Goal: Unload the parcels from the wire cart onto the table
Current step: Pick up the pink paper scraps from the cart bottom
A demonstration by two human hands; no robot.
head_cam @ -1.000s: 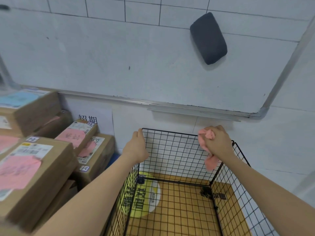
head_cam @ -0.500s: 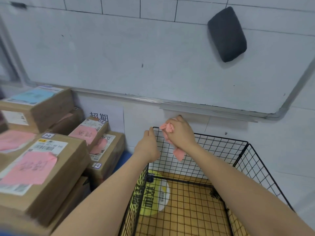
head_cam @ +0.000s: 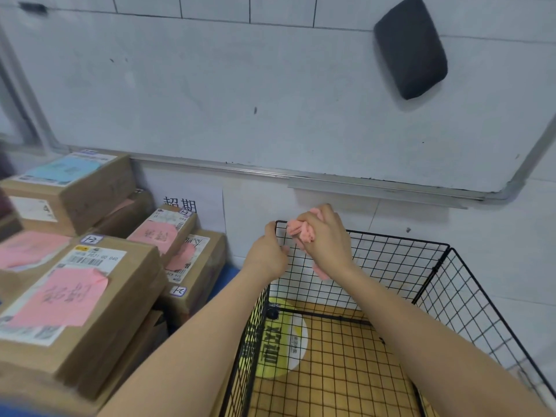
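Note:
The black wire cart (head_cam: 400, 260) stands against the wall at lower right, and I see no parcel inside it, only the floor through its mesh. My left hand (head_cam: 266, 257) grips the cart's far left corner post. My right hand (head_cam: 326, 236) holds a crumpled pink cloth (head_cam: 299, 231) against the top of the cart's back panel, right beside the left hand. Several brown cardboard parcels (head_cam: 81, 299) with pink and white labels are stacked on the left.
A whiteboard (head_cam: 270, 100) with a black eraser (head_cam: 410, 46) fills the wall above. A paper sign (head_cam: 192, 200) hangs on the wall behind the parcels. A round yellow and white floor sticker (head_cam: 282, 338) shows through the cart's mesh.
My right hand with the pink cloth has slid left along the cart's back rim, from the right corner to beside my left hand. The view has shifted left.

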